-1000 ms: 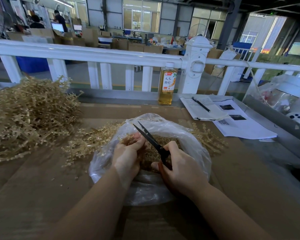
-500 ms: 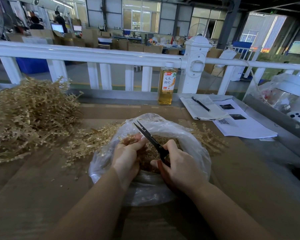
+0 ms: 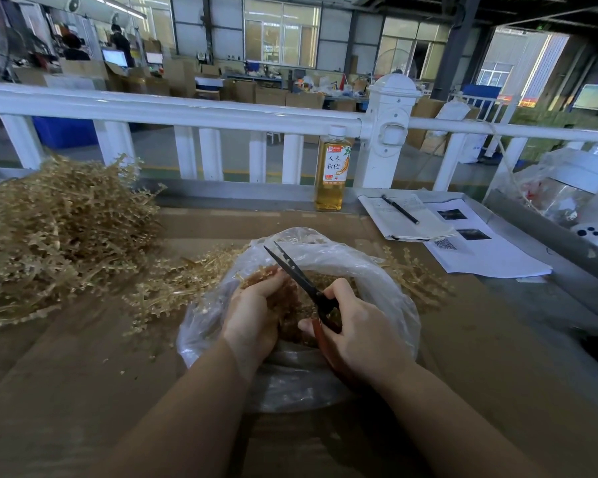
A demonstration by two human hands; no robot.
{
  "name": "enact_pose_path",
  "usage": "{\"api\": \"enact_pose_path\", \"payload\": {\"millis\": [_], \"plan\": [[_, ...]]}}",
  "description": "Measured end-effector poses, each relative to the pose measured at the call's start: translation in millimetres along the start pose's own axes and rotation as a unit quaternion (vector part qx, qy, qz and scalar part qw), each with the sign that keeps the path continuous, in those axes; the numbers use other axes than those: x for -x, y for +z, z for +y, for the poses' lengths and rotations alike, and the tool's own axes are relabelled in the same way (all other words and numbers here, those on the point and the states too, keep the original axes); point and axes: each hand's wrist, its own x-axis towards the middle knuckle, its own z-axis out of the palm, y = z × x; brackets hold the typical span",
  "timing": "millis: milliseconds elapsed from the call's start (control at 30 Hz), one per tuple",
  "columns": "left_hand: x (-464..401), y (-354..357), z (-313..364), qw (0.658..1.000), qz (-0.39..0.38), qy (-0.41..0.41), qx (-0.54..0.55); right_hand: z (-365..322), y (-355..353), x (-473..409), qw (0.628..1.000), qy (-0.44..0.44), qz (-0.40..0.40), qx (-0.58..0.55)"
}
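Observation:
A clear plastic bag (image 3: 387,288) lies open on the brown table, holding small golden plastic pieces (image 3: 339,277). My right hand (image 3: 356,332) grips red-handled scissors (image 3: 297,274) with dark blades pointing up and to the left over the bag. My left hand (image 3: 256,312) pinches a small golden sprig at the bag's mouth, right beside the blades. What the fingers of the left hand enclose is mostly hidden.
A big heap of golden plastic sprues (image 3: 56,232) lies at the left, with looser ones (image 3: 173,284) near the bag. A tea bottle (image 3: 332,170) stands by the white railing (image 3: 221,112). Papers with a pen (image 3: 400,209) lie at the right.
The scissor blades have drawn nearly together since a second ago. Both hands stay over the bag, barely shifted.

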Motion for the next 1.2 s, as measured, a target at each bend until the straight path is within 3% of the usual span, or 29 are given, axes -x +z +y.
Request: {"api": "enact_pose_path", "payload": {"millis": [233,467,1200], "plan": [[-9.6,-1.4,-2.8,0.996,0.042,0.0,0.079,-0.5,1.5,1.9,1.0,0.005,0.001,0.007],[-8.3,-3.3,-4.5,0.999,0.038,-0.001,0.011,-3.6,4.9,0.0,1.0,0.009,0.003,0.016],[3.4,1.4,2.2,0.999,0.03,-0.015,-0.043,-2.7,6.0,-4.6,1.0,0.006,-0.002,0.02]]}}
